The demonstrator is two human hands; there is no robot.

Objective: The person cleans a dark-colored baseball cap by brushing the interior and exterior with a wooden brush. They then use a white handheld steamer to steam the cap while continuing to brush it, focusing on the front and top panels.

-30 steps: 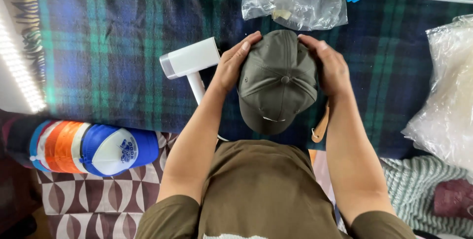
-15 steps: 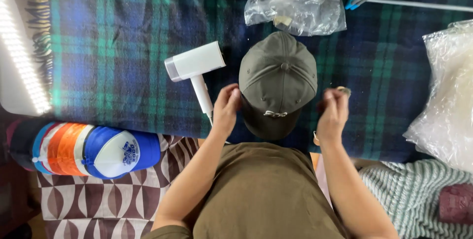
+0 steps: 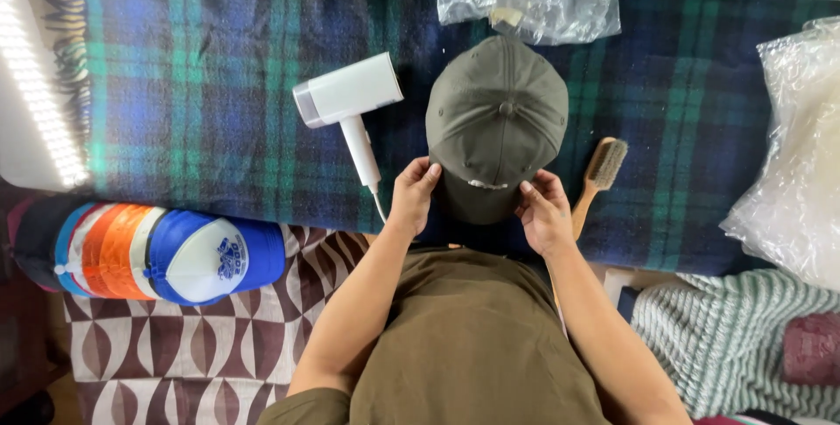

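An olive-green baseball cap (image 3: 497, 119) lies crown-up on a blue-green plaid blanket (image 3: 201, 101), brim toward me. My left hand (image 3: 411, 196) pinches the left edge of the brim, and my right hand (image 3: 544, 213) grips the brim's right edge. A white hand-held steamer (image 3: 348, 105) lies just left of the cap, its handle pointing toward me. A wooden brush (image 3: 598, 173) rests right of the cap, partly behind my right hand.
A stack of caps, the front one blue and white (image 3: 188, 254), lies at the lower left. Clear plastic bags sit at the top (image 3: 534, 5) and right (image 3: 796, 154). A striped green knit cloth (image 3: 735, 337) is at the lower right.
My hands slid from the cap's crown down to its brim. The view has shifted, and the brush beside the cap now shows.
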